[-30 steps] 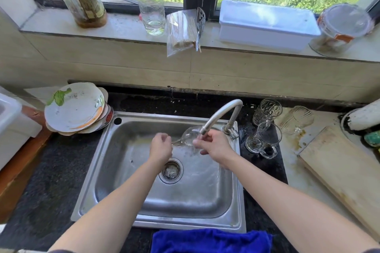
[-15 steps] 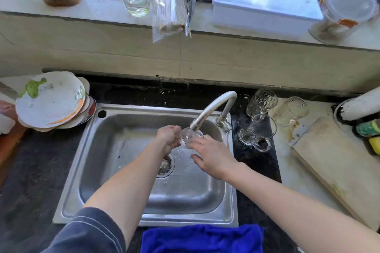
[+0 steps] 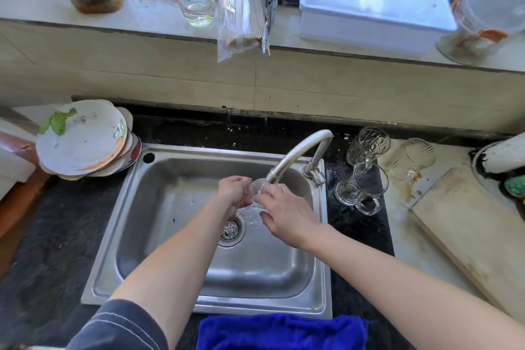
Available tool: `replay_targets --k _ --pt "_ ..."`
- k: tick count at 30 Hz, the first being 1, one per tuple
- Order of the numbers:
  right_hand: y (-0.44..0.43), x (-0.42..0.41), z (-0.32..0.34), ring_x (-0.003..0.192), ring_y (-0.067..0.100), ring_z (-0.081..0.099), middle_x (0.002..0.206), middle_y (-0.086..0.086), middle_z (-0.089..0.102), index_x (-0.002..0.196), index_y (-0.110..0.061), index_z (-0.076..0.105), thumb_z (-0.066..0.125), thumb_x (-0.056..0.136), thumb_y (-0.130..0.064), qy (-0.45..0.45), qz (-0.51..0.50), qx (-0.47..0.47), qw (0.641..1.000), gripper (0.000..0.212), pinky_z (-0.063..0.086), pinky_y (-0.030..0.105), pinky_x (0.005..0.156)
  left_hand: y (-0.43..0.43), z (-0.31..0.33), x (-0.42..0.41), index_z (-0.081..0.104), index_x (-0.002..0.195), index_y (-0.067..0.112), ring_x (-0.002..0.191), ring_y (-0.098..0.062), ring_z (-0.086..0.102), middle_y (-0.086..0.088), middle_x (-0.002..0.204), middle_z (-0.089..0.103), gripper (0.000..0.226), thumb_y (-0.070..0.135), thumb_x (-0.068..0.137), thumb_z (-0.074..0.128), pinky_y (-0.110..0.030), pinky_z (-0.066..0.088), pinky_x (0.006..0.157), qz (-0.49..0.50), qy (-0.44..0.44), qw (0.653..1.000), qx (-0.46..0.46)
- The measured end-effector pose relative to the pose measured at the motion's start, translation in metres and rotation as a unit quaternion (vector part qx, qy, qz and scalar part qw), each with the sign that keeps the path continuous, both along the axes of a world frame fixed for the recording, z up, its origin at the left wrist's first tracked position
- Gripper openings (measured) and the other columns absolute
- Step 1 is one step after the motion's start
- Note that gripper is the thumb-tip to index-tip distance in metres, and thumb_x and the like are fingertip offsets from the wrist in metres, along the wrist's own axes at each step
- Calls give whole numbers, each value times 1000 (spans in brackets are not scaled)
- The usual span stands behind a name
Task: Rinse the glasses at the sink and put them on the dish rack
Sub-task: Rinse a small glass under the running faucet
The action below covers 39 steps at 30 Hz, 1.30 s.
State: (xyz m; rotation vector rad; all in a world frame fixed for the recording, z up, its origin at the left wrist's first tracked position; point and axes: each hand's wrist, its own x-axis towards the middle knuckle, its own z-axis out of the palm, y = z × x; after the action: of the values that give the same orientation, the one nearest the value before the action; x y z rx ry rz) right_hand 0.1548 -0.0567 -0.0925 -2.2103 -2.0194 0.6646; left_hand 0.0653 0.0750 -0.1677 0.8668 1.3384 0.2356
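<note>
Left hand [image 3: 234, 192] and right hand [image 3: 287, 216] both wrap the glass [image 3: 260, 189] under the faucet [image 3: 298, 150]. I judge it wet, slippery, fragile: grip the body, not the rim.

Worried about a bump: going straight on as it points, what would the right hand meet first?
Probably the glass the right hand holds, then the left hand just behind; depth is unclear.

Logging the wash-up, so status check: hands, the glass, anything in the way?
Left hand and right hand grip glass under faucet. Three more glasses wait right of sink. Dish rack not in view.
</note>
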Motion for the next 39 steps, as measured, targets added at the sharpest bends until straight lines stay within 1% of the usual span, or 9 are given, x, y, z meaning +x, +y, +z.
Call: replay_targets --k 10,21,26,29,31,33,35,37,39 --pt "-10 6 4 125 22 43 136 1 50 130 -15 56 51 95 -19 7 77 33 996 36 49 40 87 1 12 -25 59 101 6 26 -8 43 -7 62 56 11 7 98 48 -18 32 37 -70 44 997 -3" --pt "-3 10 12 138 17 27 156 -7 23 149 -18 29 48 97 -28 -39 65 -23 997 57 45 39 97 0 11 -36 55 88 1 44 -15 46 -16 70 57 16 1 99 44 -20 34 38 -83 31 996 -11" --pt "3 -1 15 138 18 30 155 -7 27 148 -24 29 56 94 -34 31 36 -31 998 61 42 43 103 -5 1 -38 61 85 2 43 -18 49 -10 56 58 19 1 96 45 -22 35 47 -93 28 995 -31" --pt "4 -1 20 137 19 36 151 -5 38 147 -28 34 60 91 -30 112 -54 -66 990 61 38 44 108 -4 -3 -42 55 95 2 44 -16 50 -15 75 58 14 5 99 43 -19 36 38 -54 27 998 -16" --pt "12 -8 28 121 20 52 126 -2 58 128 -19 57 63 90 -19 321 -232 -49 917 39 44 43 101 -10 -3 -35 51 90 6 49 -17 48 -14 76 55 15 4 100 40 -20 33 40 -30 10 1000 0" --pt "20 -12 34 110 16 54 108 -5 62 110 -12 67 62 92 -13 514 -397 -63 758 20 47 45 97 -14 -5 -28 50 87 8 52 -17 45 -10 73 52 17 4 100 39 -22 33 44 -2 -13 1000 25" --pt "24 -11 32 105 16 52 109 -5 61 103 -16 67 62 94 -20 588 -466 -83 656 12 47 49 100 -17 -6 -23 51 91 9 55 -15 48 -7 74 52 14 8 100 40 -23 37 48 15 -20 998 59" --pt "26 -18 28 96 18 54 101 -3 63 94 -20 66 61 94 -25 587 -495 -75 636 8 48 45 95 -23 -6 -20 50 98 7 57 -14 49 -6 75 53 9 8 100 41 -23 40 50 38 -35 997 64" --pt "23 -25 19 89 17 54 91 2 65 87 -14 68 59 92 -18 517 -475 -23 711 11 47 31 81 -26 -5 -20 48 101 7 57 -17 50 -9 75 54 5 8 99 44 -25 43 50 51 -51 997 27"
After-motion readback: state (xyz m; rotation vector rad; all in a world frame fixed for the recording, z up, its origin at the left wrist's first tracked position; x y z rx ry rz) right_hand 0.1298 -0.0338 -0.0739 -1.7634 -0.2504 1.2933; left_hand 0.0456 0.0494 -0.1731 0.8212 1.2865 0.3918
